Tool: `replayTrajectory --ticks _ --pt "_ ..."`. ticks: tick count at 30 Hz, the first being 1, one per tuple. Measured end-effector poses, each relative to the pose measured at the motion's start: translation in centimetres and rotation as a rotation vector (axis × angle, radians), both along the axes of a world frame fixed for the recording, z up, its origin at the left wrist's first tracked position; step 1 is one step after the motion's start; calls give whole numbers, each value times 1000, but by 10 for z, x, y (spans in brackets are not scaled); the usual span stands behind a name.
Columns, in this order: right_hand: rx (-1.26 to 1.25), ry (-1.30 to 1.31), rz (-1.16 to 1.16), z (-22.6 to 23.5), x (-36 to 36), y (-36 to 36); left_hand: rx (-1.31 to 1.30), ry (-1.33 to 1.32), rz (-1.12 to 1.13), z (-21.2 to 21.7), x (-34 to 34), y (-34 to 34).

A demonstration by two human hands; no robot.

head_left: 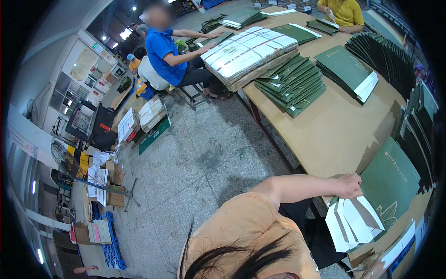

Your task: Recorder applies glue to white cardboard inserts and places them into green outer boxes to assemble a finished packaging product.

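A green paper bag (389,169) with gold line decoration lies flat on the near right part of the table. Its white bottom flaps (355,221) are folded open toward me, with grey-brown strips on them. My left hand (349,186) is closed at the bag's left edge, just above the white flaps, its fingers curled on the green paper. Low at the picture's rim, my right hand (369,265) shows only in part, beside the white-edged pieces near the table's front. Its fingers are too dark and cut off to read.
Green bags stand in a long row (381,56) along the table's right side. Flat bags (292,86) and a strapped white bundle (251,53) lie farther off. A co-worker in blue (165,53) sits left of the table, another in yellow (344,14) beyond it.
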State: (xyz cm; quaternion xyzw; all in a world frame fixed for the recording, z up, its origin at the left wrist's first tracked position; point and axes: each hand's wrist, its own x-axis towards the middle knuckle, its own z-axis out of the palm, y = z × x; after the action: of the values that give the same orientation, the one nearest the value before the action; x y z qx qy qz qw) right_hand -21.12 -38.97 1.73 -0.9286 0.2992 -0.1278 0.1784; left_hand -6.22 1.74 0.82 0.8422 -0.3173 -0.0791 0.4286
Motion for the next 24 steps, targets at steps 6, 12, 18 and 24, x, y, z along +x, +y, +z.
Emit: replayTrajectory --ticks 6,12,18,24 --pt "-60 -188 542 1 6 36 34 56 350 -13 5 -32" --pt "-120 -27 438 -30 25 108 87 -126 180 -61 11 -2" --pt "-384 -36 369 -28 45 129 241 -390 -137 -22 7 -23" --pt "-459 167 396 -18 38 129 216 -340 -224 -37 8 -21"
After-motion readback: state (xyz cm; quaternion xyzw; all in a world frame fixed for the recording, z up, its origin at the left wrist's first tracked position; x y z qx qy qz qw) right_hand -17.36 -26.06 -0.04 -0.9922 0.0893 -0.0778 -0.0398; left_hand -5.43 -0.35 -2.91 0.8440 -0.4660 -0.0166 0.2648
